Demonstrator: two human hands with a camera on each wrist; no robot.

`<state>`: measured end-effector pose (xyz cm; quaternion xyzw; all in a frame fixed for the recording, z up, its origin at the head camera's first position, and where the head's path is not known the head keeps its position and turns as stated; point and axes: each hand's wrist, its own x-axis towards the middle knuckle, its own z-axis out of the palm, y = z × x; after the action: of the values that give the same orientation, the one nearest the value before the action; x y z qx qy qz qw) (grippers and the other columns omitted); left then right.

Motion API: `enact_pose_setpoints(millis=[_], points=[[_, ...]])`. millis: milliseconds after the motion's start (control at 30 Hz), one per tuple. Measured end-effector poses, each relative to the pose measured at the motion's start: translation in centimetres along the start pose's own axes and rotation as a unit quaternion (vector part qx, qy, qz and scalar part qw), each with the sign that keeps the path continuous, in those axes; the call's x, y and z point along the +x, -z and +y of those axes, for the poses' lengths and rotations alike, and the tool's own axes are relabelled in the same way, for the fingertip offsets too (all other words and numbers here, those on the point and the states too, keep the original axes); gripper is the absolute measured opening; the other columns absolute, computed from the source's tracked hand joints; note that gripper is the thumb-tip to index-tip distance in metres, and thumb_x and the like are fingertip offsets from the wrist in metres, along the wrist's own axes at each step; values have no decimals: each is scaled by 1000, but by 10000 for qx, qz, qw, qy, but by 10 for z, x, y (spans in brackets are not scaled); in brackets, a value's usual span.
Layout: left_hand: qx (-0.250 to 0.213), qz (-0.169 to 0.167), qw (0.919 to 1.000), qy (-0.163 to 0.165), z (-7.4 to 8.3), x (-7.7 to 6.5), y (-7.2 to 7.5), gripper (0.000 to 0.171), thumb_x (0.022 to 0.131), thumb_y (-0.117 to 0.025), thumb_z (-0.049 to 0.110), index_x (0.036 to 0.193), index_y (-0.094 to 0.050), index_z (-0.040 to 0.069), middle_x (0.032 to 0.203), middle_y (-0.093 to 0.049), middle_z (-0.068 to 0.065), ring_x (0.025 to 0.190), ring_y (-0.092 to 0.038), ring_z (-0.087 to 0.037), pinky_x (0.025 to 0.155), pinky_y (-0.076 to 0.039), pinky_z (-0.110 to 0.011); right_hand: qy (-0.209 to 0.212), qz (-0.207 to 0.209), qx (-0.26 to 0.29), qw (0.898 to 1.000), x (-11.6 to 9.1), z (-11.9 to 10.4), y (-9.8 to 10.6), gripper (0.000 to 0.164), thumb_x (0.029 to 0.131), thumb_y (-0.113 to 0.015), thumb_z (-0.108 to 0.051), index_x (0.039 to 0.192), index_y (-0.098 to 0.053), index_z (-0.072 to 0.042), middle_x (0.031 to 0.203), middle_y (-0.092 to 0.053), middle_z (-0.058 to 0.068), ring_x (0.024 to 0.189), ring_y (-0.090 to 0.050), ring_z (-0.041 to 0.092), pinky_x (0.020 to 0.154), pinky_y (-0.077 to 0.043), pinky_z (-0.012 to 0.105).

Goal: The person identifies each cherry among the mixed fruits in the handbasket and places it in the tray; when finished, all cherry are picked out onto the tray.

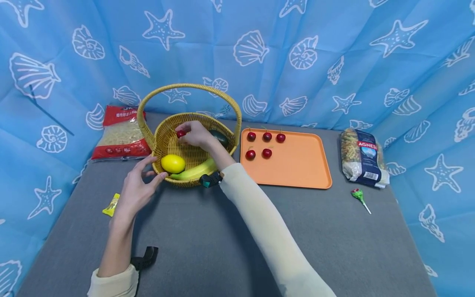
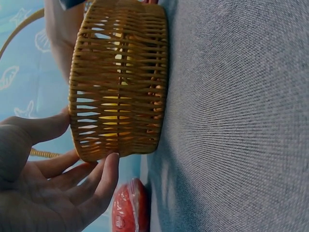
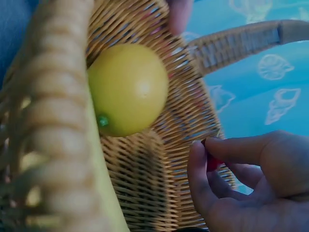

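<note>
Five cherries (image 1: 266, 153) already lie on the tray (image 1: 297, 173). The right hand (image 1: 196, 134) pinches another cherry (image 1: 180, 133) inside the basket (image 1: 163, 142), likely the sixth to go across. The left hand (image 1: 136, 190), fingers spread, steadies the rim.

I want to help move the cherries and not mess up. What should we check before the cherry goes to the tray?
1. Cherry pinched firmly in the right hand: ok.
2. Left hand steadying the basket: ok, fingers touch its outer wall.
3. Free room on the tray: ok, five cherries sit only at its near-basket end.
4. Basket handle clear of the lifting hand: ok, it arches well above.
5. Lemon and banana out of the way: ok, they lie at the front.
6. More cherries left in the basket: cannot tell.
</note>
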<state>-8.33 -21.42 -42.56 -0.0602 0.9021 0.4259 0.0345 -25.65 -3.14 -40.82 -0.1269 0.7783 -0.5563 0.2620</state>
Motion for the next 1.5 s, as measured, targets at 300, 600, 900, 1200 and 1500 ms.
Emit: enact_pose_setpoints(millis=[300, 600, 900, 1200, 1500], points=[[-78, -121, 9998, 127, 1, -1, 0, 71, 108, -69, 34, 168, -38, 12, 179, -29, -20, 144, -56, -51, 112, -53, -70, 988, -151, -208, 9948, -43, -7, 17, 32, 105, -71, -10, 136, -67, -4, 131, -69, 18, 117, -73, 38, 96, -66, 36], [-97, -71, 9998, 135, 1, -1, 0, 71, 108, -70, 32, 168, -38, 12, 180, -29, -19, 145, -55, -52, 113, -52, -70, 1983, -176, -467, 9789, -118, -12, 43, 33, 98, -79, -4, 129, -70, -1, 130, -68, 14, 98, -76, 23, 92, -66, 31], [-48, -16, 10000, 12, 1, -2, 0, 70, 108, -70, 32, 167, -40, 9, 179, -30, -21, 142, -57, -51, 112, -52, -70, 2721, 1464, -1253, 9428, -195, 21, 97, 35, 92, -86, -5, 124, -73, -4, 121, -70, 12, 92, -76, 20, 81, -65, 23], [177, -103, 9996, -202, -2, 0, 2, 71, 108, -69, 34, 167, -39, 7, 177, -31, -24, 140, -58, -52, 111, -52, -71, 1478, 2549, -1947, 9356, -206, 91, 167, 37, 99, -79, -8, 134, -71, -2, 129, -63, 21, 104, -79, 41, 90, -68, 30], [473, -401, 9966, -542, 1, -1, 12, 76, 108, -69, 34, 167, -34, 2, 172, -37, -30, 136, -60, -51, 113, -50, -73, 392, 2182, -2613, 9394, -189, 145, 196, 37, 100, -76, -5, 136, -69, 2, 139, -68, 27, 113, -76, 46, 101, -63, 60]])
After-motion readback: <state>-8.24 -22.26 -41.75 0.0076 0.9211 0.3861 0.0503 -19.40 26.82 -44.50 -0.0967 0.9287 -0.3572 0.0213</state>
